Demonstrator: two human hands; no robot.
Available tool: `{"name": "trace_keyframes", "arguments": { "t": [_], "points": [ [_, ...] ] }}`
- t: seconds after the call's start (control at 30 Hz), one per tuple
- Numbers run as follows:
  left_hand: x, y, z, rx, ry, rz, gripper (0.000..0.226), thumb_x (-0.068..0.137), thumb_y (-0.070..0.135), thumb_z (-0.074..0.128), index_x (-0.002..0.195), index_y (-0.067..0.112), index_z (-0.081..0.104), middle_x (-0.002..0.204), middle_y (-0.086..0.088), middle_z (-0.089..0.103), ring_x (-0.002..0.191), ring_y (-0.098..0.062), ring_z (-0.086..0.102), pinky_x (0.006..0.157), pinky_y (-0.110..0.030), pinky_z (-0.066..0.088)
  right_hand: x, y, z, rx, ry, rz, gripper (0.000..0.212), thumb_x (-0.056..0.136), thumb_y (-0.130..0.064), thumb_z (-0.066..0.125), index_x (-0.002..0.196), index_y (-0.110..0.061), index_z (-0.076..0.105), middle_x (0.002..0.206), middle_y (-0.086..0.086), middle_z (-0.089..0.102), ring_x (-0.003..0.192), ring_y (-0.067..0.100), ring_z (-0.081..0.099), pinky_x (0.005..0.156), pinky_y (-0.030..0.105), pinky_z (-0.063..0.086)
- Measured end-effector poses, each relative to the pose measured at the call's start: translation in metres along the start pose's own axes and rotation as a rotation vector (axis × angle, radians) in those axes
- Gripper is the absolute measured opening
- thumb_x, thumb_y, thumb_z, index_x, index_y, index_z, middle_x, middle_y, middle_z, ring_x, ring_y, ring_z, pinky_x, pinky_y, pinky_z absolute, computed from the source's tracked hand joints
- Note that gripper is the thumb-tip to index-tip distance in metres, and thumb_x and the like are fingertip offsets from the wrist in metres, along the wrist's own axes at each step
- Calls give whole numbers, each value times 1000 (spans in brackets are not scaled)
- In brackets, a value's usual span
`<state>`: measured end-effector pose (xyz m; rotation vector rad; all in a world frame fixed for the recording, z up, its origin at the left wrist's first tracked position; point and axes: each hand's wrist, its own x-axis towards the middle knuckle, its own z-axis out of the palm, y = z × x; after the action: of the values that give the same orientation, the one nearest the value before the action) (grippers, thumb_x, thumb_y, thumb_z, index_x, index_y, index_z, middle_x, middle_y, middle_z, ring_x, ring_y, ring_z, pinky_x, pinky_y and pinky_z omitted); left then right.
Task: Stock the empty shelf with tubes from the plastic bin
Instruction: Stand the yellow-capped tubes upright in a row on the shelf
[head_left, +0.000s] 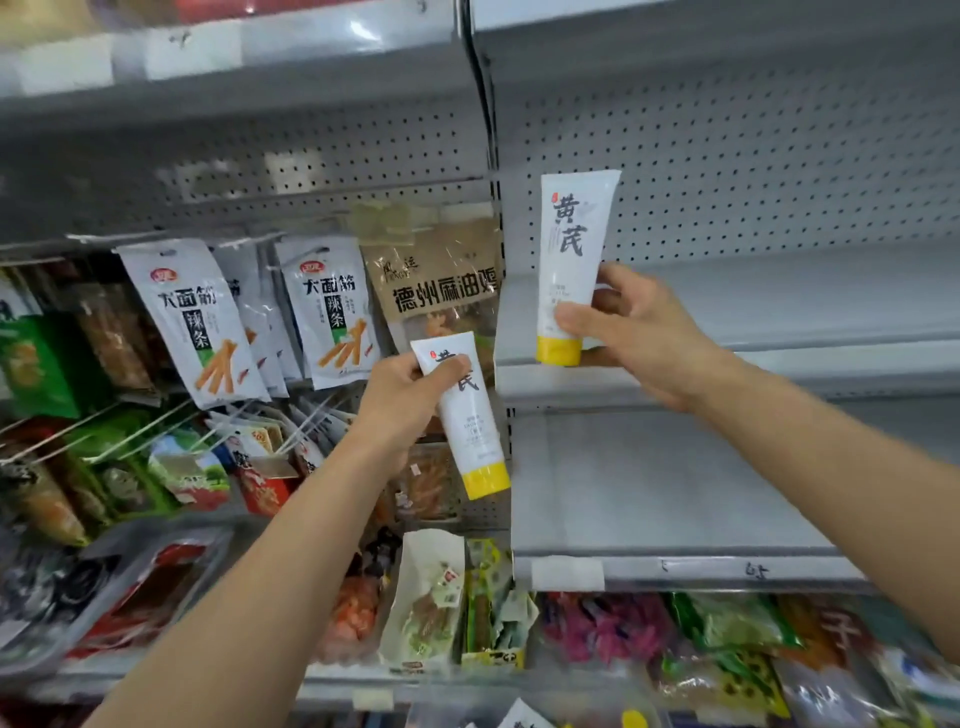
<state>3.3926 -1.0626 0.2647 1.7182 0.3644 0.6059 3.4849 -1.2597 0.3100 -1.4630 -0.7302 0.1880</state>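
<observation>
Head view. Fingers (615, 278) of the right hand (641, 338) are curled round the lower body of the right tube (571, 244), with the thumb across its front just above the yellow cap. This tube stands upright, cap down and crimped end up, its black characters facing the camera. The cap sits at the front left corner of the empty shelf (789, 306); whether cap and shelf touch cannot be determined. Fingers (451, 368) of the left hand (400, 402) pinch the upper end of the left tube (470, 421), with the thumb over the printed characters. That tube is tilted, its yellow cap lowest and pointing down to the right of the fingers, and it is held in the air in front of hanging goods. The two tubes are apart, the left one lower and to the left of the right-hand fingers. Behind the right-hand fingers rises a grey pegboard panel (753, 156). Below them lies a second shelf (665, 483) with a label strip along its front edge. Behind and left of the left-hand fingers, white snack packets (192, 322) and a brown packet (441, 280) hang from hooks. Further below both hands, mixed packets (727, 634) crowd the bottom shelf; their detail is blurred.
</observation>
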Motion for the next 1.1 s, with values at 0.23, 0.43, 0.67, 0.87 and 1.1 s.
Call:
{"name": "trace_keyframes", "arguments": {
  "t": [0.23,0.43,0.67,0.87,1.1],
  "points": [
    [34,17,2,-75,56,-7,10,89,22,67,88,13,67,83,-2,73,75,-21,69,57,-30,54,97,19,-7,-243,34,47,45,84,0,67,126,-6,50,118,14,61,106,30,63,84,47,56],
    [55,25,9,-112,102,-24,12,89,22,66,89,11,67,93,-8,74,86,-26,71,64,-35,57,144,44,-8,-398,23,55,50,82,-3,70,127,-5,47,116,12,59,107,30,61,91,49,52],
    [71,30,17,-110,109,-16,11,88,22,68,88,11,67,92,-8,75,86,-24,72,82,-45,59,170,53,-9,-446,-10,43,53,84,-4,69,131,-4,45,122,13,58,108,27,59,94,46,51],
    [75,31,17,-103,120,2,10,89,22,67,90,12,66,92,-8,74,84,-22,72,72,-38,60,172,55,-8,-476,-28,88,59,85,-9,69,136,-5,40,129,15,56,114,29,57,95,39,48],
    [64,38,14,-81,113,50,10,90,21,66,95,12,66,93,-6,74,81,-19,73,59,-30,59,127,29,-4,-498,102,-61,20,92,-14,60,111,-12,56,98,7,58,88,21,57,71,25,42]
  ]
}}
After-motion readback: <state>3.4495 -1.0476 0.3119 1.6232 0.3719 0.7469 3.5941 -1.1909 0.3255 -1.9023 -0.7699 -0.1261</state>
